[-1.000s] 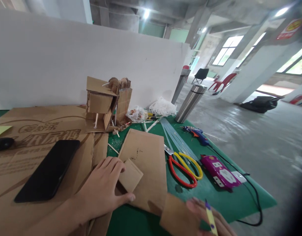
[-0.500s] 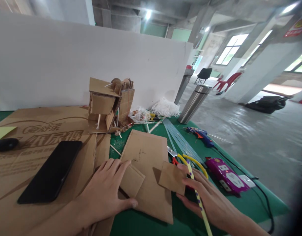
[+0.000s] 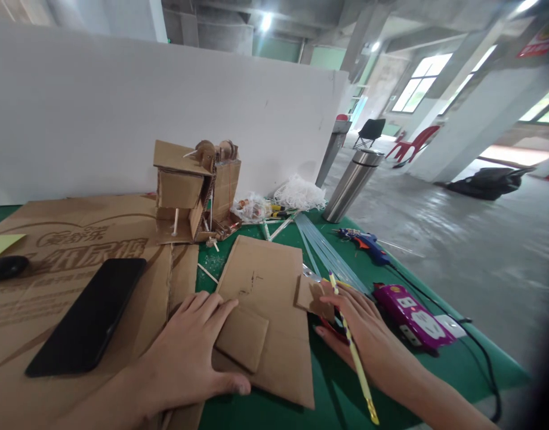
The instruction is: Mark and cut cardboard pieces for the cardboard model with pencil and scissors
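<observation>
My left hand (image 3: 191, 346) lies with fingers apart at the left edge of a cardboard sheet (image 3: 274, 266), touching a small cardboard square (image 3: 245, 337) on top of it. A patterned yellow pencil (image 3: 355, 355) is held in my right hand (image 3: 364, 328), its upper end pointing away from me. The same hand's fingertips touch another small cardboard piece (image 3: 312, 295) by the sheet's right edge; whether they grip it is unclear. Beneath that hand are scissors (image 3: 310, 273), their handles largely covered. Small dark pencil-like marks show on the sheet.
Left are a phone (image 3: 89, 316), a mouse (image 3: 6, 268) and flattened cardboard (image 3: 46, 218). A cardboard model (image 3: 180, 191) stands behind. Clear glue sticks (image 3: 326, 254), a glue gun (image 3: 368, 248), a purple power strip (image 3: 413, 316) with a cord and a steel flask (image 3: 352, 185) are right.
My right hand has moved slightly away from me, and the small cardboard piece by it has shifted up toward the scissors blades. My left hand has slid slightly, showing more of the square beside it.
</observation>
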{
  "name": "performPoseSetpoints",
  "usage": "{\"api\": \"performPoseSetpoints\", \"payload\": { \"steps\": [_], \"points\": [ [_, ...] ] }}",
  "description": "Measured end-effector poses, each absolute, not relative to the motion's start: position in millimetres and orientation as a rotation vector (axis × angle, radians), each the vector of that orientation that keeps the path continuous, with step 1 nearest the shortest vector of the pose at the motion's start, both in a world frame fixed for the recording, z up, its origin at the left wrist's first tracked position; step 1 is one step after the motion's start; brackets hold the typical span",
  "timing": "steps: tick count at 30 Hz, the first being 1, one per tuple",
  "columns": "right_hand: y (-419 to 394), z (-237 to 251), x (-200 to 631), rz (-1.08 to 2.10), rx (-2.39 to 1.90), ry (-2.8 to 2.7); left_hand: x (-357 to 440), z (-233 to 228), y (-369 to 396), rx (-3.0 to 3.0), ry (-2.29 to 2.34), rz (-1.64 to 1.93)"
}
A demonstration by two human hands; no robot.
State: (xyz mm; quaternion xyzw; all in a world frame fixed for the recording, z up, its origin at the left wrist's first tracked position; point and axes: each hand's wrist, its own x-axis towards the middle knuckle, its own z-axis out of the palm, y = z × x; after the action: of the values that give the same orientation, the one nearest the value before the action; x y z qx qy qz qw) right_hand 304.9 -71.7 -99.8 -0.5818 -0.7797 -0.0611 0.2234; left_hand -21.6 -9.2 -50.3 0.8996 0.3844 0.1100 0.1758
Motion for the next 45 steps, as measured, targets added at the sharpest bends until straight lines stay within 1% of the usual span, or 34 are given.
{"api": "performPoseSetpoints", "payload": {
  "steps": [5, 8, 12, 14, 16, 21, 23, 25, 31, 35, 38, 40, 43, 45],
  "points": [
    [-57.9, -98.4, 308.0, -0.069, -1.617, -2.097, -24.7, -52.6, -8.8, 2.581, 0.951, 0.357],
    [-45.7, -97.0, 312.1, -0.065, -1.612, -2.072, -26.2, -54.5, -8.7, 2.627, 0.888, 0.385],
    [-32.2, -99.4, 313.6, -0.092, -1.570, -2.112, -24.2, -52.6, -7.6, 2.665, 0.873, 0.336],
    [-29.0, -101.1, 313.5, -0.055, -1.550, -2.144, -20.8, -49.0, -7.7, 2.663, 0.890, 0.297],
    [-28.6, -100.1, 313.3, 0.053, -1.563, -2.136, -15.4, -44.3, -9.1, 2.658, 0.904, 0.234],
    [-31.5, -85.1, 308.6, 0.489, -1.565, -2.041, 6.1, -34.6, -15.4, 2.672, 0.909, 0.055],
    [-28.4, -80.8, 305.1, 0.583, -1.509, -2.031, 16.0, -34.6, -17.4, 2.643, 0.921, 0.026],
    [-20.6, -80.2, 301.8, 0.552, -1.478, -2.037, 25.1, -37.4, -19.1, 2.607, 0.934, 0.031],
    [0.1, -79.5, 291.1, 0.250, -1.520, -2.039, 42.1, -50.6, -25.3, 2.617, 0.957, 0.080],
    [-32.8, -67.6, 275.9, 0.186, -1.430, -2.155, 39.5, -49.0, -21.9, 2.537, 0.971, 0.068],
    [-72.8, -65.6, 260.9, 0.206, -1.392, -2.213, 26.4, -43.0, -8.9, 2.566, 0.825, 0.061],
    [-92.9, -70.1, 251.6, 0.155, -1.353, -2.225, 15.1, -39.8, 1.8, 2.647, 0.702, -0.022],
    [-105.5, -79.5, 243.7, 0.073, -1.333, -2.265, 3.3, -37.0, 11.7, 2.656, 0.777, -0.183],
    [-106.0, -83.6, 245.3, 0.082, -1.343, -2.284, 1.7, -36.3, 10.1, 2.642, 0.838, -0.249]
  ]
}}
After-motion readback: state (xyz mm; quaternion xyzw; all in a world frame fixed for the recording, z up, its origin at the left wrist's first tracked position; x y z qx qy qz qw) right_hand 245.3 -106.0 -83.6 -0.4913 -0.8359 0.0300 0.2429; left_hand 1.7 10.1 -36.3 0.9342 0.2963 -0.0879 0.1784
